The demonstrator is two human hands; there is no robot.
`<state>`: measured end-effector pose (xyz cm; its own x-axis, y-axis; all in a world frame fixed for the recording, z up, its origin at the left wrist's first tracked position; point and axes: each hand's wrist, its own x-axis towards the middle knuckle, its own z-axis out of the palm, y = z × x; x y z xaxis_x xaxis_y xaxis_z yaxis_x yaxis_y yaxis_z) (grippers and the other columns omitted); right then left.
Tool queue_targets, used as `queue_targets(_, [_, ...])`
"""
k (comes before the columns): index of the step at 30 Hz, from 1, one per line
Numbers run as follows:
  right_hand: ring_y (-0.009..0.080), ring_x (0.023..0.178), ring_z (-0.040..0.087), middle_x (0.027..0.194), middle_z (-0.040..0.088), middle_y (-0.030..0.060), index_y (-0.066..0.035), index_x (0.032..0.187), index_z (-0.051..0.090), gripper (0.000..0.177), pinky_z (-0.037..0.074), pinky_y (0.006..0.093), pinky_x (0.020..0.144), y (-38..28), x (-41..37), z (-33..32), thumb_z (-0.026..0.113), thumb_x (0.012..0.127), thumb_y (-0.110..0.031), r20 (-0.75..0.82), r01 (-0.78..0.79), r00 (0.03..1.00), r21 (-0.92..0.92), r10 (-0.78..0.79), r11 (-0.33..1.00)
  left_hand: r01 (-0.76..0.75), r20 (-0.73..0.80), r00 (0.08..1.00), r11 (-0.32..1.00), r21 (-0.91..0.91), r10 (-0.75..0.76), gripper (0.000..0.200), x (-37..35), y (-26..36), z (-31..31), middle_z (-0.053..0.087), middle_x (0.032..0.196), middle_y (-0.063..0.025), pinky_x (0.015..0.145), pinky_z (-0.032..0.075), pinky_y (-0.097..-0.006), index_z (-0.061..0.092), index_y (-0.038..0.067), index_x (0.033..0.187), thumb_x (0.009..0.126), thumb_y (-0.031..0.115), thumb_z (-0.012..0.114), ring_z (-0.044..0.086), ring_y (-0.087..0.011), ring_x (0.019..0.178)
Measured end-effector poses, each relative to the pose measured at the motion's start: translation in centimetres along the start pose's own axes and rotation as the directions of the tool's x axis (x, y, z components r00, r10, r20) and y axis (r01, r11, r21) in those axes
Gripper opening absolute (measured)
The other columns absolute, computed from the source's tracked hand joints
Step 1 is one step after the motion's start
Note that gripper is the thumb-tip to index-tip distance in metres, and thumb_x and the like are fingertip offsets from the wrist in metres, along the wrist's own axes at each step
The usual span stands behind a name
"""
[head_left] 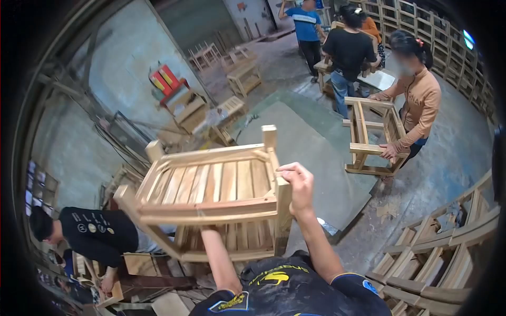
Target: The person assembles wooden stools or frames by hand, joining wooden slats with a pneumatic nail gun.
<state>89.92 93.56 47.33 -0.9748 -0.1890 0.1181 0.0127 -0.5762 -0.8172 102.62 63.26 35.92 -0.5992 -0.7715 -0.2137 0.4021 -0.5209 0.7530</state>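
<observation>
A two-tier slatted wooden table [208,208] is held up in front of me, tilted, with its corner posts pointing up. My right hand [298,185] is closed on the top of its right front post. My left forearm [219,255] reaches in between the upper and lower slatted shelves. The front rail of the upper shelf hides my left hand, so its fingers do not show.
At the right a person [421,100] handles a wooden frame [363,145]. Stacked wooden frames [437,263] stand at lower right. Another person [95,231] bends at lower left. A grey-green sheet [295,131] covers the floor ahead; several people work farther back.
</observation>
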Motion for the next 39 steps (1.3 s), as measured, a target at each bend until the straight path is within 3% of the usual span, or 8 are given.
queue_targets(14, [0.0126,0.071,0.053,0.075,0.059,0.0058,0.006,0.077,0.061,0.019,0.042,0.0246,0.068,17.9,13.1,5.3,0.047,0.076,-0.007,-0.549,-0.045,0.724,-0.642,-0.418,0.765,0.609,-0.004,0.781,0.763,-0.219,-0.624,0.047,30.2,-18.8,3.1,0.063,0.096,-0.0051,0.095,0.043,-0.0399,0.056,0.006,0.118,0.097,0.042,0.035,0.06,-0.0254,0.095])
queue_targets(23, [0.0099,0.067,0.048,0.073,0.055,0.0046,0.0,0.072,0.053,0.018,0.04,0.023,0.064,24.0,25.8,5.4,0.048,0.084,-0.012,-0.636,-0.061,0.543,-0.681,-0.548,0.729,0.685,0.059,0.721,0.699,-0.203,-0.69,0.047,42.8,-25.2,16.9,0.063,0.096,-0.0046,0.095,0.043,-0.04,0.056,0.006,0.118,0.097,0.043,0.036,0.06,-0.0255,0.095])
queue_targets(24, [0.0097,0.065,0.046,0.071,0.053,0.0036,0.001,0.071,0.053,0.019,0.039,0.023,0.062,24.8,26.6,4.7,0.047,0.084,-0.012,-0.644,-0.03,0.533,-0.662,-0.549,0.749,0.75,0.245,0.661,0.634,-0.188,-0.709,0.04,43.6,-23.6,18.6,0.054,0.116,-0.003,0.095,0.041,-0.0362,0.049,0.01,0.124,0.098,0.04,0.039,0.052,-0.0174,0.105])
queue_targets(29, [0.0089,0.06,0.039,0.065,0.047,0.0011,0.001,0.068,0.051,0.021,0.033,0.0235,0.056,27.6,34.2,3.4,0.046,0.082,-0.014,-0.697,0.024,0.511,-0.573,-0.503,0.819,0.728,0.287,0.682,0.659,-0.186,-0.672,0.039,50.4,-27.9,21.1,0.061,0.101,-0.0038,0.084,0.048,-0.0381,0.056,0.013,0.113,0.096,0.042,0.038,0.058,-0.0204,0.093])
queue_targets(31, [0.0087,0.058,0.037,0.064,0.046,0.0007,0.001,0.067,0.05,0.022,0.031,0.0237,0.055,30.3,36.5,2.7,0.047,0.082,-0.015,-0.7,0.032,0.504,-0.571,-0.507,0.82,0.804,0.357,0.586,0.576,-0.145,-0.728,0.047,53.6,-28.7,22.1,0.052,0.123,-0.0041,0.101,0.037,-0.0418,0.049,0.013,0.125,0.095,0.047,0.036,0.049,-0.0241,0.114])
queue_targets(35, [0.0122,0.064,0.049,0.067,0.054,0.0062,0.001,0.064,0.046,0.027,0.04,0.0262,0.061,35.0,42.4,2.0,0.049,0.085,-0.016,-0.713,-0.014,0.443,-0.612,-0.544,0.791,0.767,0.127,0.642,0.631,-0.119,-0.756,0.058,59.0,-29.9,24.5,0.041,0.138,-0.0055,0.109,0.027,-0.0414,0.041,0.012,0.137,0.094,0.051,0.034,0.038,-0.0245,0.127])
queue_targets(36, [0.0126,0.065,0.049,0.068,0.054,0.0067,0.0,0.064,0.047,0.027,0.04,0.0262,0.061,35.8,44.3,1.5,0.048,0.085,-0.017,-0.72,0.016,0.419,-0.603,-0.553,0.798,0.776,0.314,0.622,0.618,-0.126,-0.717,0.062,60.6,-31.7,23.7,0.04,0.139,-0.0057,0.11,0.025,-0.0419,0.039,0.012,0.138,0.092,0.054,0.034,0.036,-0.0244,0.129])
queue_targets(39, [0.0135,0.065,0.05,0.068,0.055,0.0078,0.0,0.065,0.048,0.028,0.04,0.0261,0.062,38.3,43.8,1.5,0.047,0.086,-0.018,-0.781,-0.024,0.342,-0.563,-0.522,0.826,0.858,-0.005,0.513,0.513,0.015,-0.858,0.068,62.8,-34.1,21.1,0.035,0.144,-0.0052,0.111,0.023,-0.0428,0.034,0.013,0.142,0.09,0.057,0.036,0.032,-0.0249,0.132])
